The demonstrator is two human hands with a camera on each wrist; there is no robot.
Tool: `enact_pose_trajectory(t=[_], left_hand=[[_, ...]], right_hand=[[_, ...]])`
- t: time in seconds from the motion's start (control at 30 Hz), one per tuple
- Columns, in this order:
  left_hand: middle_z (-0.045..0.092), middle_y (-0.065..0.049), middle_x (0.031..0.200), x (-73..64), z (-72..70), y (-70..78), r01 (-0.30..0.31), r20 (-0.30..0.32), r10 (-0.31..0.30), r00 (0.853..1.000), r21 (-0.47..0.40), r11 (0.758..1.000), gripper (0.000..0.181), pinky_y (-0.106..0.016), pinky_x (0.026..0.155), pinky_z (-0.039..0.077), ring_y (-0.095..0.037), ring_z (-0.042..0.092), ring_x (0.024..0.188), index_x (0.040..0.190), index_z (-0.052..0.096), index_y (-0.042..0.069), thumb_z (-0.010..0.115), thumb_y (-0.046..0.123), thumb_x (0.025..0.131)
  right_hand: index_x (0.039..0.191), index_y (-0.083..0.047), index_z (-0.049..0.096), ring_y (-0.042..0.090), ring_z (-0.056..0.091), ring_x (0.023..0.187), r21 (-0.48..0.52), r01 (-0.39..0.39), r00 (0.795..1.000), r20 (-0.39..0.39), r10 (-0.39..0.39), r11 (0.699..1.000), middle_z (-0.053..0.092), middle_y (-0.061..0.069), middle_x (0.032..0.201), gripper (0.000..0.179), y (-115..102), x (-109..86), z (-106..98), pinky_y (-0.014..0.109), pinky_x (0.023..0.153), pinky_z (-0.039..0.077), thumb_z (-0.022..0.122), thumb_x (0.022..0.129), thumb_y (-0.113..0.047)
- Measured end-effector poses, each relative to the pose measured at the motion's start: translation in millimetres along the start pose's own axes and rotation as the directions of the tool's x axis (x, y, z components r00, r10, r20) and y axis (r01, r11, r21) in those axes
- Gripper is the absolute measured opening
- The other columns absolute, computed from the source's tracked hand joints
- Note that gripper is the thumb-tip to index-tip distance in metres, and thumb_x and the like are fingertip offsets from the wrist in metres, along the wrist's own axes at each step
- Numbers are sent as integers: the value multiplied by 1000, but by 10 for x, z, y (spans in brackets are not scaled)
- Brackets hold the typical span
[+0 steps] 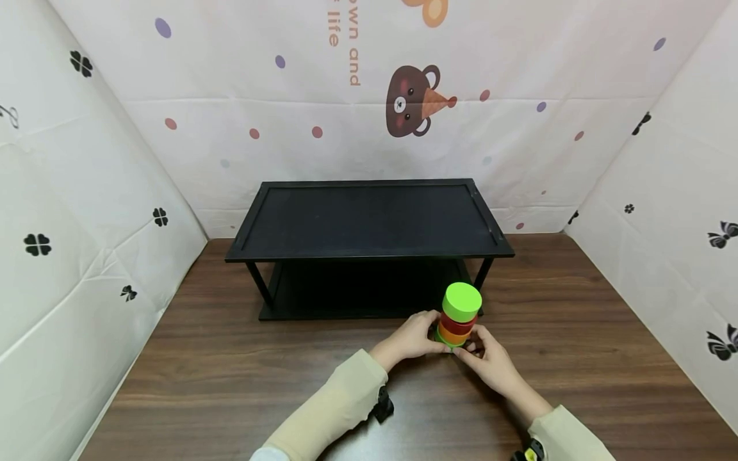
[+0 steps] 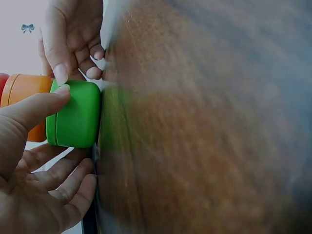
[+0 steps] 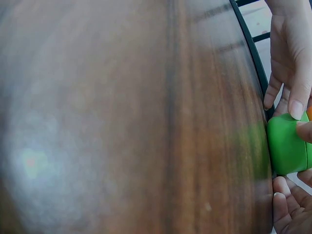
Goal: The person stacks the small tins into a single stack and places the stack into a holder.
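A stack of coloured round containers stands upright by the shelf's front right corner. Its top piece (image 1: 462,302) is light green, with a red piece (image 1: 458,324) and an orange container (image 1: 453,333) beneath. At the bottom is a green container (image 2: 75,114), low against the tabletop. My left hand (image 1: 412,336) holds that green container from the left, thumb in front and fingers around the side. From the right, my right hand (image 1: 490,362) grips the same container, its thumb (image 3: 306,130) on the front. Both thumb tips lie close together. The container's far side is hidden.
Behind the stack is a black two-tier shelf (image 1: 369,221), its lower board (image 1: 369,288) close to the tabletop. The brown wooden table (image 1: 259,384) spreads around it. White printed cloth (image 1: 323,160) hangs at the back and on both sides.
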State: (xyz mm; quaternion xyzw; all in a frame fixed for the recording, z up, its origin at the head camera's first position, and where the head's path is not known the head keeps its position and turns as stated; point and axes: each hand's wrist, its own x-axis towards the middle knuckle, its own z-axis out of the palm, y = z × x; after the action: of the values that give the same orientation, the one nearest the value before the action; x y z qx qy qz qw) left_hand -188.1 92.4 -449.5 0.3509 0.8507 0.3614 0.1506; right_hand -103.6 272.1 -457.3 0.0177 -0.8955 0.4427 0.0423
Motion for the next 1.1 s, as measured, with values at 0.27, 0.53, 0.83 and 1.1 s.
enact_pose_trajectory(t=[0.27, 0.53, 0.83, 1.1], left_hand=[[61, -6, 121, -26, -10, 16, 12, 4, -12, 1000, 2, 1000, 55, -23, 92, 46, -15, 56, 110, 127, 54, 8, 76, 29, 81], [62, -6, 115, -44, -15, -9, -11, -11, 11, 1000, 17, 1000, 54, -19, 83, 48, -13, 58, 101, 123, 56, 7, 78, 28, 79], [63, -6, 115, -71, -45, -11, -14, -17, 14, 1000, 15, 1000, 54, -18, 82, 48, -12, 58, 100, 124, 56, 6, 78, 27, 79], [62, -6, 113, -90, -50, -10, 3, -19, -3, 1000, 12, 1000, 55, -17, 80, 47, -11, 58, 96, 123, 56, 6, 79, 28, 78]], right_hand=[[116, -3, 55, 6, 51, 79, -7, 5, 1000, -3, -5, 1000, 60, 6, 91, 36, 34, 9, 21, 22, 65, 45, 71, 85, -12], [113, -4, 55, 4, 50, 78, -11, 22, 1000, 1, -22, 1000, 60, 6, 92, 34, 24, 6, 28, 22, 65, 46, 71, 84, -12], [113, -5, 55, 4, 50, 78, -15, 33, 999, 19, -33, 999, 59, 5, 90, 33, 6, 13, 39, 22, 64, 45, 71, 85, -13], [114, -4, 55, 4, 50, 77, -5, 44, 999, 32, -44, 999, 59, 4, 90, 35, -14, 8, 48, 21, 63, 45, 71, 85, -13]])
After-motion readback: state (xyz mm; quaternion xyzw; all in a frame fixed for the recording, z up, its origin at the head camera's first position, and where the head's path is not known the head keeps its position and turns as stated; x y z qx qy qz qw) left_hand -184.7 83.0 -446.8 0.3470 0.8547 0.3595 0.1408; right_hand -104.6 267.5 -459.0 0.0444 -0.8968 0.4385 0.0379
